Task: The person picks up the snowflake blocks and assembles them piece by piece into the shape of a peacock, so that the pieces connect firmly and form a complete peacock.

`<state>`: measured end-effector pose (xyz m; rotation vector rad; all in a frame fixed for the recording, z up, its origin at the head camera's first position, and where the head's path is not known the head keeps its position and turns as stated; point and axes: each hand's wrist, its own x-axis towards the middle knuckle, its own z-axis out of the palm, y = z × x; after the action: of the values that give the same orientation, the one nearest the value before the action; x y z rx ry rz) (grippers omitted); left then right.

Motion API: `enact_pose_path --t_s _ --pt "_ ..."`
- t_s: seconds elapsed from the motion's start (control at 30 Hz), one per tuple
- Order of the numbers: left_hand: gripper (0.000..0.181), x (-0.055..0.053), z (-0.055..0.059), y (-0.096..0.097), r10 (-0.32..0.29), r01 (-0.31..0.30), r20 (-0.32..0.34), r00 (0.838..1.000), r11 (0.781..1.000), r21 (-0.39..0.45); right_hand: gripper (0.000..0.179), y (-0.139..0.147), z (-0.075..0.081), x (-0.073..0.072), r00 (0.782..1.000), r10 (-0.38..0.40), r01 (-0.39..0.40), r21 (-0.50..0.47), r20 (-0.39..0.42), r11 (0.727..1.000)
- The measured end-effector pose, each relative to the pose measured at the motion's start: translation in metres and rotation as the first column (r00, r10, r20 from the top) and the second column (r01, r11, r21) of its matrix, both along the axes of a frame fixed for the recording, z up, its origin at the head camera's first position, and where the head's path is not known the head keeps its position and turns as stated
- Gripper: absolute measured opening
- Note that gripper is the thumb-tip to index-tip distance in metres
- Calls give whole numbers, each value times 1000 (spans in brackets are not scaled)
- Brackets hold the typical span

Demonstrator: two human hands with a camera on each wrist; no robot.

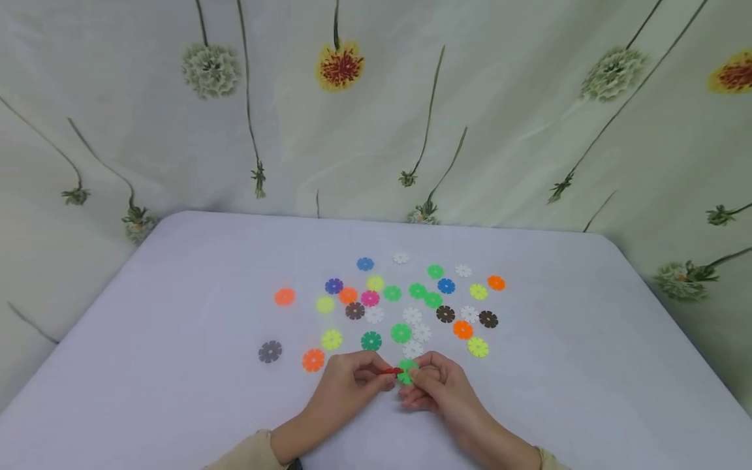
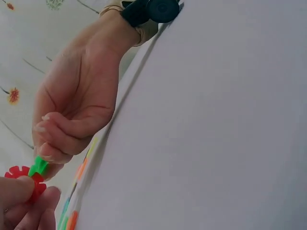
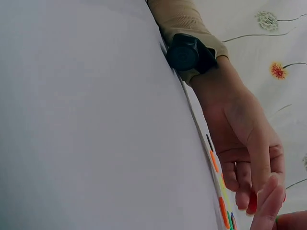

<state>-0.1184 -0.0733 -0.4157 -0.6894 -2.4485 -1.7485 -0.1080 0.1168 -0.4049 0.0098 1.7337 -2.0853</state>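
In the head view my left hand [image 1: 346,386] pinches a red notched plastic disc [image 1: 392,371], seen nearly edge-on, between thumb and fingers. My right hand [image 1: 451,395] pinches a green notched disc [image 1: 406,365] by its right side, its face toward the camera. The two discs meet between the hands, set crosswise at their edges; how deep the slots interlock cannot be told. The left wrist view shows the red disc [image 2: 38,186] face-on against the green disc [image 2: 38,166]. Fingers hide most of both discs in the right wrist view.
Several loose notched discs lie flat on the white table [image 1: 176,391] beyond the hands, among them a light green disc [image 1: 401,333], a dark green disc [image 1: 371,341], an orange disc [image 1: 313,360] and a grey disc [image 1: 270,352]. A flower-printed curtain [image 1: 376,130] hangs behind the table.
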Motion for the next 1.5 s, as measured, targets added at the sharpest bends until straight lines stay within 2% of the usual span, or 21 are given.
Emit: enact_pose_path --t_s 0.07,0.17,0.23,0.33,0.4,0.5,0.57,0.67,0.77,0.87,0.97,1.03,1.13,1.3,1.37,1.5 --pt "6 -2 -1 -4 -21 19 62 998 999 31 22 1 0 -2 999 21 -20 -20 31 1000" --pt "9 -8 -1 -10 -48 44 127 991 999 29 22 5 0 -3 997 13 -10 -43 74 999" --pt "11 -14 -2 -14 -50 50 124 991 999 3 22 9 0 -3 996 -7 11 -47 91 999" --pt "16 -23 -1 -22 -23 31 73 997 993 -115 24 14 0 0 995 -32 35 -29 95 999" --pt "24 -27 -1 -26 -18 23 22 1000 972 -235 24 17 0 1 995 -36 38 -24 95 999" --pt "33 -28 0 -28 -75 56 -29 997 912 -406 23 19 0 3 996 -24 27 -24 88 999" --pt "35 -29 0 -26 -129 91 -49 990 878 -470 23 19 0 3 997 -12 14 -24 82 1000" --pt "30 -29 0 -23 -169 122 -52 984 862 -491 24 19 -1 2 997 2 -1 -19 74 1000" --pt "28 -30 -1 -21 -154 117 -42 987 875 -469 24 18 -2 2 998 17 -16 -14 61 1000" --pt "27 -31 -4 -23 -137 111 -37 990 912 -396 21 18 -3 1 999 36 -36 -3 37 999" --pt "20 -32 -5 -26 -139 145 42 989 960 -241 17 17 -4 -1 998 68 -68 15 -3 998" --pt "15 -32 -4 -27 -157 170 103 982 977 -128 16 17 -5 -2 995 98 -97 26 -36 995" --pt "11 -29 1 -27 -189 190 201 961 982 11 16 16 -5 -3 989 131 -129 32 -66 991" --pt "9 -23 5 -21 -207 195 266 941 978 72 18 16 -4 -4 990 130 -128 33 -57 991" --pt "8 -21 5 -19 -207 196 263 942 978 68 18 15 -3 -4 990 130 -128 30 -51 991" --pt "6 -19 5 -17 -205 196 220 954 979 61 17 14 -2 -4 990 135 -134 18 -46 991"
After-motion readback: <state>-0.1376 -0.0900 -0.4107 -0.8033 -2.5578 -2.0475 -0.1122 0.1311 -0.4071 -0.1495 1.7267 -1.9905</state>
